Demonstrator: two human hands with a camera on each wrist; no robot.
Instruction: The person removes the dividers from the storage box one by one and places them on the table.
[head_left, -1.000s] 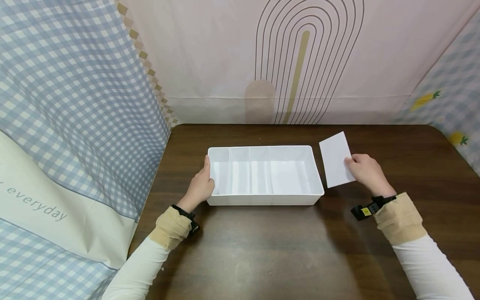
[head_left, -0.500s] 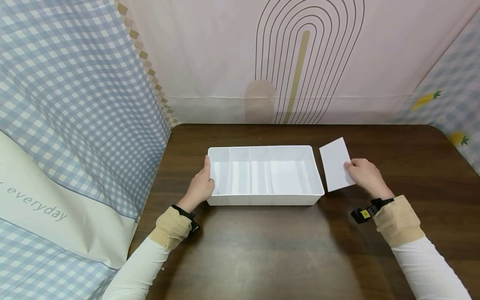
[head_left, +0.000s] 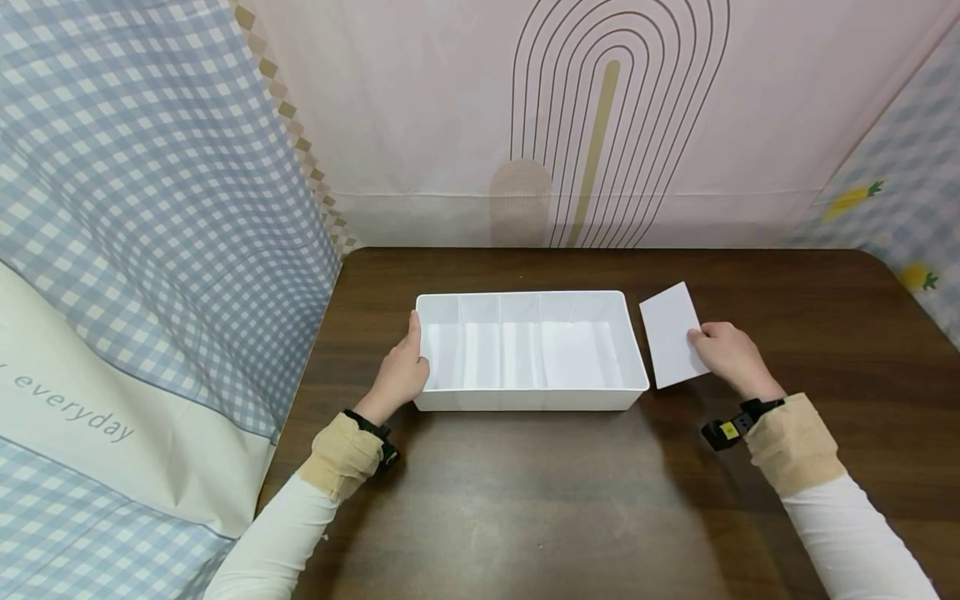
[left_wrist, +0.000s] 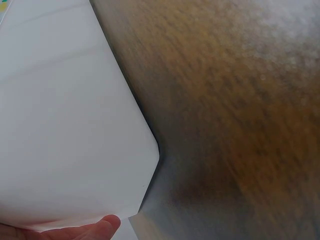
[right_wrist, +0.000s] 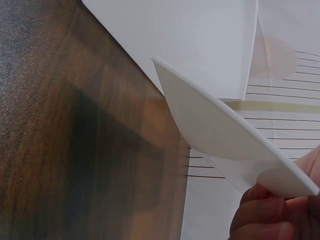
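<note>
A white rectangular organizer box point(head_left: 525, 400) stands on the table, with upright ribs along its inner walls. My left hand point(head_left: 400, 372) grips its left end wall, thumb at the rim and index finger stretched along the wall. In the left wrist view, fingertips point(left_wrist: 107, 225) lie against the box's white side point(left_wrist: 65, 125). To the right of the box, my right hand point(head_left: 731, 354) pinches a thin white divider point(head_left: 669, 337) by its right edge, thumb on top. The right wrist view shows this divider point(right_wrist: 210, 125) tilted, its long edge overlapping the box wall point(right_wrist: 195, 40).
The dark wooden table point(head_left: 487, 500) reaches back to a pale patterned cloth point(head_left: 412, 108) hung behind it. Blue checked cloth point(head_left: 150, 167) hangs at the left edge, and another checked cloth point(head_left: 900, 217) at the right.
My right hand has moved slightly toward me with the divider, lowering it alongside the box's right end. The left hand and the box have stayed in place.
</note>
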